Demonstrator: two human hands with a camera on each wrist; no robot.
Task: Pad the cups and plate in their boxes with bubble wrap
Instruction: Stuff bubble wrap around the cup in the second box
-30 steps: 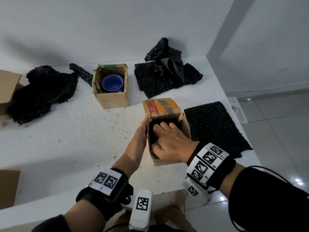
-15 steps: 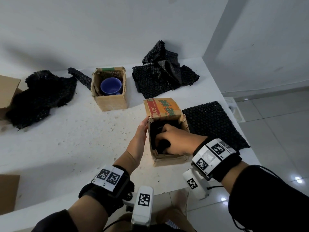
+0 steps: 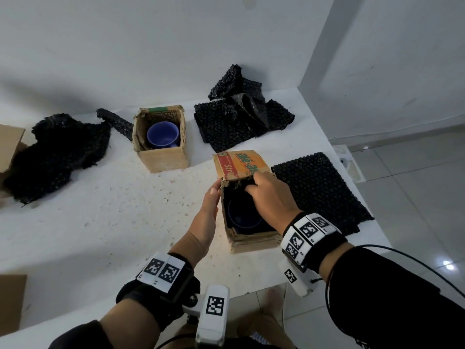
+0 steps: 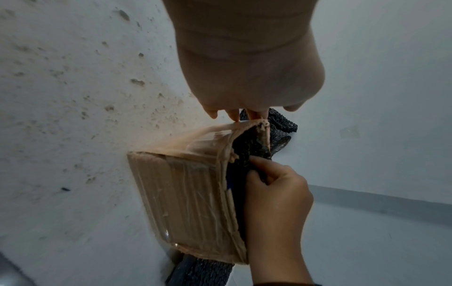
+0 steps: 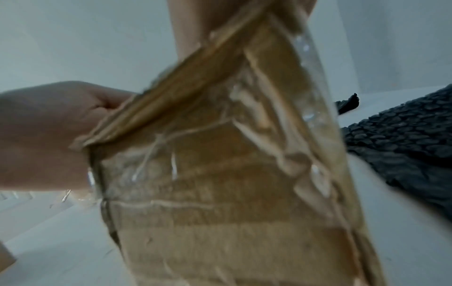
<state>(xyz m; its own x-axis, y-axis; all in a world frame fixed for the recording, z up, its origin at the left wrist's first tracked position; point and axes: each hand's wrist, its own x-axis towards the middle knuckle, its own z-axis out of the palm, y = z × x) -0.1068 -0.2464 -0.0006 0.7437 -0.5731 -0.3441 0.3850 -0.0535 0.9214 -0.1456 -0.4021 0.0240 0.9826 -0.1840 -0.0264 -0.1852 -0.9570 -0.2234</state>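
The near cardboard box stands open, its printed flap folded back. A dark blue cup sits inside, with black bubble wrap around it. My right hand reaches over the box's far inner edge and pinches that bubble wrap between thumb and curled fingers. My left hand lies flat against the box's left wall, fingers straight. The right wrist view shows only the blurred box and my left hand. A second box farther back holds a blue cup without wrap.
A flat bubble wrap sheet lies right of the near box, by the table's right edge. A crumpled pile sits at the back, another at the left. Cardboard shows at the left edge and a piece at the lower left.
My right hand rose from deep inside the box to its far inner edge, uncovering the cup. My left hand stayed against the box's side.
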